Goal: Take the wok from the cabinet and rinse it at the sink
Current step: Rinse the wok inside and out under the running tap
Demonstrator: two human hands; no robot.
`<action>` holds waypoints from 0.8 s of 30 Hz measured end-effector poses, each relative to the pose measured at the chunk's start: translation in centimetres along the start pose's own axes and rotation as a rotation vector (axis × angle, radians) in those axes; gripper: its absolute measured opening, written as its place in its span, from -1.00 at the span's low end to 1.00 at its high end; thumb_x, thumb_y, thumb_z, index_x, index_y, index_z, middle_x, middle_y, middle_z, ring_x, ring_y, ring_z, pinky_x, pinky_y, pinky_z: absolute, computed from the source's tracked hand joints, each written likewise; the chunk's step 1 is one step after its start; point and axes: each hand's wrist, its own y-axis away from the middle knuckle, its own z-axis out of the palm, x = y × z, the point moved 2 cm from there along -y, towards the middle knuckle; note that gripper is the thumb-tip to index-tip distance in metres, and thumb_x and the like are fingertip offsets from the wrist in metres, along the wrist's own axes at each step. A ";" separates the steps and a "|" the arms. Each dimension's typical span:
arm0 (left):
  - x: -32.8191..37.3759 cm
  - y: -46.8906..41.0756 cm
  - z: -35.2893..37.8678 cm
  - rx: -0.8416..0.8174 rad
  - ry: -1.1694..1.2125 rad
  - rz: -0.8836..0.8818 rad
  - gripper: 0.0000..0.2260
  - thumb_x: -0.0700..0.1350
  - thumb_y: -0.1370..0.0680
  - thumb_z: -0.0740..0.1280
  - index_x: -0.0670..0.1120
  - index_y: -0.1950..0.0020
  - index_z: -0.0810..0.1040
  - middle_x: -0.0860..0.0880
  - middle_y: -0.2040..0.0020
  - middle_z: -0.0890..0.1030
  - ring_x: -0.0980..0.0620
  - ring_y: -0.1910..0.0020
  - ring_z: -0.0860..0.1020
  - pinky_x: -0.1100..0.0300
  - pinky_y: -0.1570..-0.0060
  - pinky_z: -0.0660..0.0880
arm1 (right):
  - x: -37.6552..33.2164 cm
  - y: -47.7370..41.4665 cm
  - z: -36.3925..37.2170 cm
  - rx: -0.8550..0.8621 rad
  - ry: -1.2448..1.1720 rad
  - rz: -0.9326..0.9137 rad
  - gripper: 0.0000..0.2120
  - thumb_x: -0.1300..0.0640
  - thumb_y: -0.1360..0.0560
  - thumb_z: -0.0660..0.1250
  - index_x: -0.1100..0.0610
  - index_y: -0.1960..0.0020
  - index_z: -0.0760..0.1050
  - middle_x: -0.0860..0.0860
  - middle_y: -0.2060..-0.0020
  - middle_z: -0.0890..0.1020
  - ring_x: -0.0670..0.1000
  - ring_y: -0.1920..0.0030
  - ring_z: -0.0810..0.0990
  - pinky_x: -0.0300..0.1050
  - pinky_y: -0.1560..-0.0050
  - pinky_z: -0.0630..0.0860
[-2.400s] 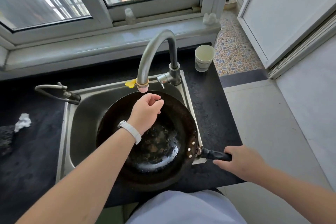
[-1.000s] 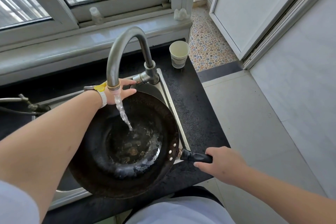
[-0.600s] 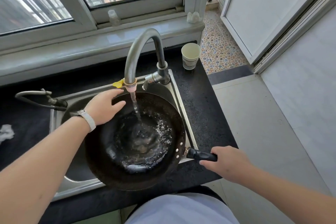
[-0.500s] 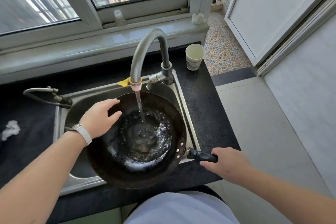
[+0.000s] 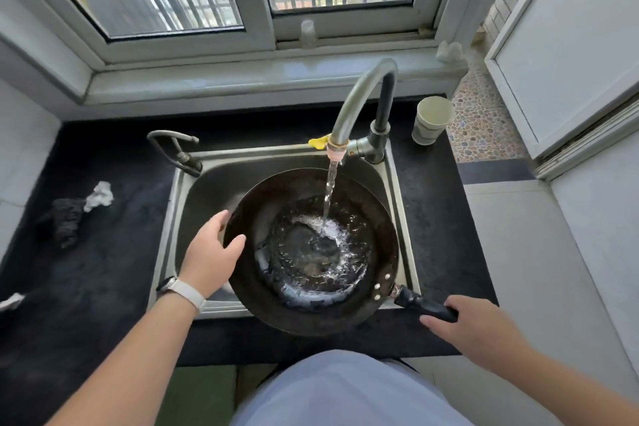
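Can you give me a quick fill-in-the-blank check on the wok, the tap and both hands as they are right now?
1. Water from the faucet falls into the ____.
2. The right hand grips the wok's black ____.
3. The left hand rests on the wok at its ____ rim.
4. A paper cup stands on the counter, to the ____ of the faucet.

Missing words: wok; handle; left; right

both forearms bare, no sleeves in view. left hand (image 5: 211,252) bare, no rings visible; white wristband (image 5: 186,293) round left wrist with dark watch face at outer edge. right hand (image 5: 479,334) bare, wrist bare. pale lilac-white garment (image 5: 342,391) covers torso at bottom of view, smooth, unmarked.
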 end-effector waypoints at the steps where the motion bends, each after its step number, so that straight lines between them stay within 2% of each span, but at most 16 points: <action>1: 0.0 0.0 0.0 -0.013 0.029 -0.012 -0.48 -0.12 -0.57 0.35 -0.09 -0.52 0.31 -0.05 -0.45 0.44 -0.03 -0.42 0.40 0.11 -0.36 0.32 | -0.1 0.1 -0.1 0.003 0.003 0.002 -0.60 -0.34 -0.43 0.33 -0.01 0.28 0.45 -0.03 0.41 0.59 -0.09 0.39 0.57 -0.20 0.35 0.45; 4: -0.2 -0.2 0.1 -0.033 0.110 -0.041 -0.50 -0.19 -0.55 0.38 -0.12 -0.48 0.37 -0.07 -0.37 0.51 0.05 -0.24 0.46 0.22 -0.22 0.32 | -0.2 0.3 -0.1 0.020 0.022 0.004 -0.58 -0.35 -0.41 0.33 0.00 0.28 0.45 -0.03 0.41 0.59 -0.08 0.37 0.58 -0.18 0.31 0.48; 6: -0.5 -0.4 0.1 -0.040 0.173 -0.082 -0.49 -0.21 -0.54 0.39 -0.14 -0.48 0.38 -0.09 -0.36 0.52 0.04 -0.25 0.47 0.24 -0.21 0.32 | -0.2 0.3 -0.2 0.031 0.025 0.002 -0.57 -0.36 -0.41 0.34 0.01 0.28 0.46 -0.04 0.42 0.59 -0.07 0.37 0.58 -0.17 0.32 0.47; 8: -1.2 -0.7 0.0 -0.051 0.217 -0.118 -0.49 -0.19 -0.53 0.41 -0.13 -0.47 0.40 -0.07 -0.33 0.53 -0.02 -0.31 0.48 0.21 -0.25 0.35 | -0.3 0.4 -0.3 0.038 0.027 0.007 -0.56 -0.37 -0.40 0.33 0.01 0.29 0.45 -0.04 0.43 0.58 -0.07 0.39 0.57 -0.16 0.33 0.47; 11: -2.1 -1.3 -0.2 -0.076 0.269 -0.148 -0.57 -0.18 -0.52 0.43 -0.07 -0.39 0.49 0.02 -0.18 0.59 -0.01 -0.20 0.55 0.10 -0.26 0.47 | -0.6 0.6 -0.8 0.046 0.067 0.012 -0.57 -0.38 -0.41 0.31 -0.01 0.28 0.45 -0.04 0.44 0.58 -0.09 0.39 0.57 -0.18 0.34 0.46; 14: -2.3 -1.7 -0.1 -0.104 0.384 -0.166 -0.72 -0.24 -0.53 0.41 0.06 -0.16 0.59 0.10 -0.04 0.64 0.08 -0.06 0.59 0.19 -0.12 0.51 | -0.9 0.5 -1.3 0.043 0.086 0.017 -0.57 -0.38 -0.42 0.30 -0.01 0.26 0.46 -0.05 0.43 0.59 -0.09 0.38 0.58 -0.19 0.34 0.45; 16: -2.2 -2.1 -0.1 -0.114 0.447 -0.163 -0.73 -0.28 -0.53 0.38 0.10 -0.05 0.59 0.10 -0.01 0.65 0.10 -0.03 0.60 0.19 -0.09 0.52 | -1.2 0.4 -1.6 0.034 0.092 0.016 -0.57 -0.38 -0.41 0.30 -0.01 0.26 0.46 -0.05 0.43 0.59 -0.09 0.39 0.58 -0.20 0.37 0.43; 21: -2.4 -4.1 -0.6 -0.068 0.537 -0.166 -0.81 -0.21 -0.52 0.39 0.05 -0.06 0.64 0.00 -0.01 0.70 0.00 -0.02 0.64 -0.04 -0.20 0.54 | -1.6 -0.1 -2.3 0.000 0.066 -0.023 -0.57 -0.38 -0.41 0.33 -0.02 0.31 0.44 -0.06 0.46 0.53 -0.08 0.41 0.52 -0.20 0.40 0.35; 24: -2.0 -4.8 -1.1 -0.050 0.576 -0.144 -0.82 -0.19 -0.55 0.38 0.03 -0.09 0.63 -0.01 -0.02 0.69 -0.03 -0.05 0.64 0.01 -0.17 0.54 | -1.8 -0.5 -2.3 -0.004 0.030 -0.050 -0.55 -0.37 -0.39 0.35 0.00 0.34 0.43 -0.04 0.47 0.50 -0.08 0.43 0.48 -0.18 0.39 0.32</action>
